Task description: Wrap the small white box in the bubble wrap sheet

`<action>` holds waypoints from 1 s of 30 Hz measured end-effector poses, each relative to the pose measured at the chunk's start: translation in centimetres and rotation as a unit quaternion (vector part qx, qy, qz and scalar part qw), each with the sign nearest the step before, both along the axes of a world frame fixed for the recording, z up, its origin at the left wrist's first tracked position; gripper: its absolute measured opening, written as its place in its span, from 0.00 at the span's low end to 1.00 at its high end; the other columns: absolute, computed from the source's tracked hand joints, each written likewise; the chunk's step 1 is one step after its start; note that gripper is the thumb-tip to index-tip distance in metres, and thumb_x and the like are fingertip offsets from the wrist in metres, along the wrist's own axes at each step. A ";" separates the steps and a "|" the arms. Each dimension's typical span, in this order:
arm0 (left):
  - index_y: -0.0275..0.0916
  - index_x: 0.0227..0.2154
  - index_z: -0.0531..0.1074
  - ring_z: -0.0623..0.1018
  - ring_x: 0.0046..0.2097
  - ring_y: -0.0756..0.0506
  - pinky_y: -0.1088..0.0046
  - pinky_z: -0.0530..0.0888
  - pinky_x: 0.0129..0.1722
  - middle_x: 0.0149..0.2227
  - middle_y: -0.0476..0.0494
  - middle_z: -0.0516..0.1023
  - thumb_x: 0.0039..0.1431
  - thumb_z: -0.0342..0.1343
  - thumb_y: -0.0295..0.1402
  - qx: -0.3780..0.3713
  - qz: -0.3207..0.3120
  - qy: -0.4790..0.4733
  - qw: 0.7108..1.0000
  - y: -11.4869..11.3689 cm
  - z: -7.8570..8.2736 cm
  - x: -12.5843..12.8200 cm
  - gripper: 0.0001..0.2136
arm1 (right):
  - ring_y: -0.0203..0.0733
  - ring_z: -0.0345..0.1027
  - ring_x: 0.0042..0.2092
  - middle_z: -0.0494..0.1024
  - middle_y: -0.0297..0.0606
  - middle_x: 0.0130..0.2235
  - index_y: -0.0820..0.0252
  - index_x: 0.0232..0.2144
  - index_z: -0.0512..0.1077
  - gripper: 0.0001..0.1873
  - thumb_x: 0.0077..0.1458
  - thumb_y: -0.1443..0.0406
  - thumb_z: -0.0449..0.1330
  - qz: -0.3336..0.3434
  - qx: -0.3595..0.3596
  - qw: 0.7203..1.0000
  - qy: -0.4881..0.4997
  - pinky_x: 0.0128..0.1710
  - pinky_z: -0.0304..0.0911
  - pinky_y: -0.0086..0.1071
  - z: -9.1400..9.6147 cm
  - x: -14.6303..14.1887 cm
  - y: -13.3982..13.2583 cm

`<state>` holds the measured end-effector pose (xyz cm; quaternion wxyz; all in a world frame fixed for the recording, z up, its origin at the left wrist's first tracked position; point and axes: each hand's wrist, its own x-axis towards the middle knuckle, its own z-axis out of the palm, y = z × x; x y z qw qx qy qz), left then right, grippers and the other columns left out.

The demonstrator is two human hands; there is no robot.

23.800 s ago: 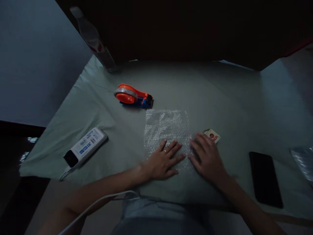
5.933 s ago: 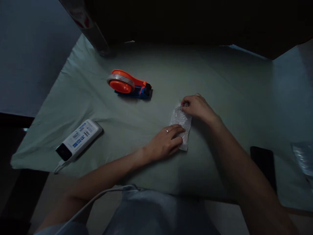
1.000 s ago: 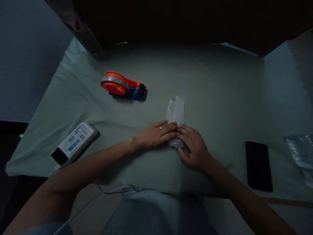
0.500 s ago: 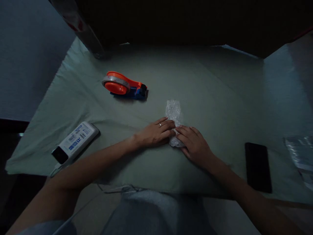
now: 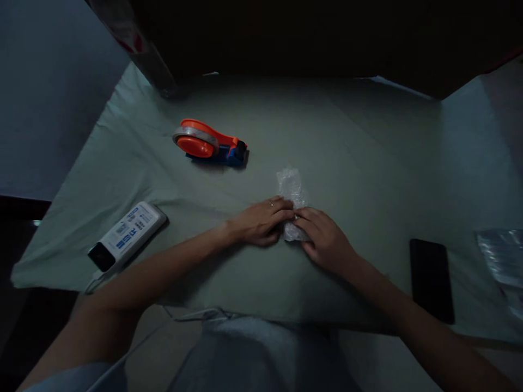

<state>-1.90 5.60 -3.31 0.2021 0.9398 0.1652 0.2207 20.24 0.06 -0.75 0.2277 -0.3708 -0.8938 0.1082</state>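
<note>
A small bundle of bubble wrap [image 5: 290, 188] lies on the pale green cloth [image 5: 347, 147] in the middle of the table. My left hand [image 5: 261, 220], with a ring on one finger, curls its fingers onto the bundle's near left side. From the right, my right hand [image 5: 324, 239] pinches the same near end. The far end of the bundle sticks out beyond my fingers. Whatever is wrapped inside is hidden.
An orange and blue tape dispenser [image 5: 208, 146] sits to the far left. A white power bank [image 5: 126, 235] with a cable lies near the left edge. A black phone [image 5: 432, 279] lies at the right, more bubble wrap [image 5: 500, 256] beyond it. A plastic bottle [image 5: 139, 46] stands at the back left.
The flat sheet of bubble wrap has become a narrow bundle. Over the last second both hands have tightened from flat to curled on its near end, and the bundle looks shorter.
</note>
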 end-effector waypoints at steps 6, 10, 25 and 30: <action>0.38 0.45 0.67 0.70 0.50 0.42 0.59 0.69 0.52 0.46 0.38 0.71 0.54 0.47 0.27 -0.048 0.306 -0.069 0.948 1.2 0.9 -0.2 0.15 | 0.52 0.63 0.55 0.71 0.49 0.51 0.60 0.49 0.66 0.23 0.48 0.75 0.54 0.004 -0.048 0.998 0.028 0.52 0.64 0.51 0.4 0.1 0.3; 0.36 0.27 0.73 0.67 0.47 0.41 0.58 0.66 0.52 0.37 0.40 0.71 0.55 0.56 0.39 -0.068 0.387 0.001 0.919 2.9 0.7 1.2 0.10 | 0.51 0.63 0.55 0.71 0.47 0.51 0.59 0.48 0.65 0.23 0.48 0.76 0.53 0.003 -0.076 0.997 0.025 0.53 0.64 0.51 0.9 0.2 0.7; 0.36 0.27 0.71 0.64 0.47 0.38 0.57 0.65 0.49 0.38 0.38 0.70 0.54 0.54 0.31 -0.020 0.441 0.014 0.897 4.8 -0.9 2.7 0.05 | 0.48 0.64 0.55 0.72 0.45 0.52 0.57 0.49 0.64 0.21 0.51 0.74 0.53 0.023 -0.133 0.991 0.020 0.55 0.64 0.48 1.9 0.3 2.3; 0.37 0.41 0.70 0.63 0.51 0.39 0.56 0.61 0.54 0.45 0.38 0.68 0.60 0.52 0.35 -0.010 0.419 -0.022 0.908 3.8 0.7 2.8 0.10 | 0.48 0.64 0.55 0.72 0.45 0.52 0.58 0.49 0.64 0.22 0.51 0.74 0.54 0.020 -0.137 0.990 0.018 0.54 0.65 0.48 2.0 0.3 2.4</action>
